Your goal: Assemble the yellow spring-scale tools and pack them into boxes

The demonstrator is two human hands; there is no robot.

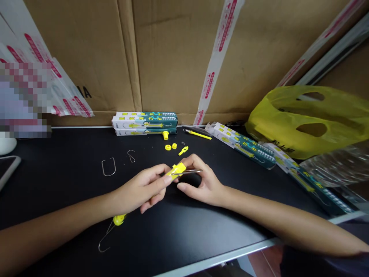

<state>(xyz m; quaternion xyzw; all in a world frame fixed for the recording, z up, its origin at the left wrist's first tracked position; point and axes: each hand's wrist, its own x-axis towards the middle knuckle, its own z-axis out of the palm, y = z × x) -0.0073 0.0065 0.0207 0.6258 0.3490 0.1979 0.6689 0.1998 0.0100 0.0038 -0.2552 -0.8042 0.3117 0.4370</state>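
My left hand (151, 186) is closed round the yellow body of a spring scale (179, 168), thumb on top. A bent metal wire loop (191, 171) sticks out from the scale toward my right hand (206, 181). That hand is curved beside the scale, its thumb held apart from the fingers. Its fingertips are partly hidden behind the yellow end, so contact there is unclear. Below my left wrist lies another yellow piece (118, 219) with a wire hook (104, 246), partly covered by the arm.
Beyond my hands lie small yellow parts (168, 147), a yellow rod (200, 134), a tiny spring (183, 143) and two bent wires (108, 167). Printed boxes (145, 125) stand against cardboard (170, 57). At right are more boxes (242, 146), a yellow bag (276, 123) and clear plastic (337, 165).
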